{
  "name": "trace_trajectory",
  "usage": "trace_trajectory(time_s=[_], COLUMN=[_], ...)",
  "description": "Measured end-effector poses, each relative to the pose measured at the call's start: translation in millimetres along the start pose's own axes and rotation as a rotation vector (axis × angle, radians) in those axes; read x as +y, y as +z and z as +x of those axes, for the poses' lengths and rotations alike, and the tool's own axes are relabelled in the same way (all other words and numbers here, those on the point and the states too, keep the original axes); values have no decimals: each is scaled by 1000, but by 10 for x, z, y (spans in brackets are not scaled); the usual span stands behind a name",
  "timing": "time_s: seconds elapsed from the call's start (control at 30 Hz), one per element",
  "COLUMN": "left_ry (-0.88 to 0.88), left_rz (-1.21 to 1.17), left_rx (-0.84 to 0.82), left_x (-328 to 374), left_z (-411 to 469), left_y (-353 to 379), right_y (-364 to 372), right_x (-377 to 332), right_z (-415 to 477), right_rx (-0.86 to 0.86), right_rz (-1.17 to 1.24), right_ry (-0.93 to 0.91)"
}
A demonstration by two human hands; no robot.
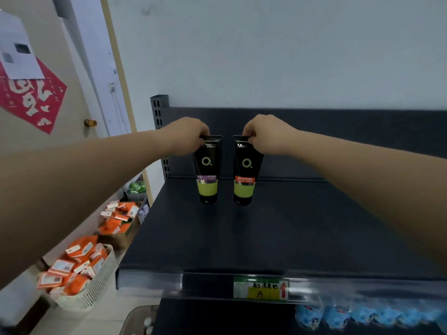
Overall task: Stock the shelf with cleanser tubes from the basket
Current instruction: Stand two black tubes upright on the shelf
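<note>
Two black cleanser tubes with green lower bands stand upright, cap down, side by side on the dark top shelf [278, 226]. My left hand [187, 135] pinches the top edge of the left tube [207, 169]. The right tube [246, 171] is gripped at its top edge by my right hand [267, 134]. Both tubes sit toward the back left of the shelf, a small gap between them. The basket that the tubes come from is not clearly in view.
A white basket [101, 284] of orange packets sits on the floor at lower left, with a cardboard box [125, 234] of more orange packets behind it. Blue packages [350, 315] fill the shelf below. A price label [261, 289] is on the shelf's front rail.
</note>
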State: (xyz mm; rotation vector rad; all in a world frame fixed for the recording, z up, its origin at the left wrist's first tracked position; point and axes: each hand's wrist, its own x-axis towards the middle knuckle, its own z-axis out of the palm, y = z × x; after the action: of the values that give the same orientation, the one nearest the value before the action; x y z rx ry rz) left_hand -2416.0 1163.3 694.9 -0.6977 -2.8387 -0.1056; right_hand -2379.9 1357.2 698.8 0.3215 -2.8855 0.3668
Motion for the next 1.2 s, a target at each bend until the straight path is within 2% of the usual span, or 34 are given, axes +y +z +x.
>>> trace_trajectory(time_s=[0.47, 1.2], left_ry=[32, 26], left_rz=[-18, -51], left_rx=[-31, -38], left_x=[8, 21], left_z=[242, 189], left_y=[311, 317], right_y=[307, 353], right_x=[192, 233], right_z=[226, 205], right_rx=[-38, -45], right_rz=[-14, 1], right_ry=[6, -24])
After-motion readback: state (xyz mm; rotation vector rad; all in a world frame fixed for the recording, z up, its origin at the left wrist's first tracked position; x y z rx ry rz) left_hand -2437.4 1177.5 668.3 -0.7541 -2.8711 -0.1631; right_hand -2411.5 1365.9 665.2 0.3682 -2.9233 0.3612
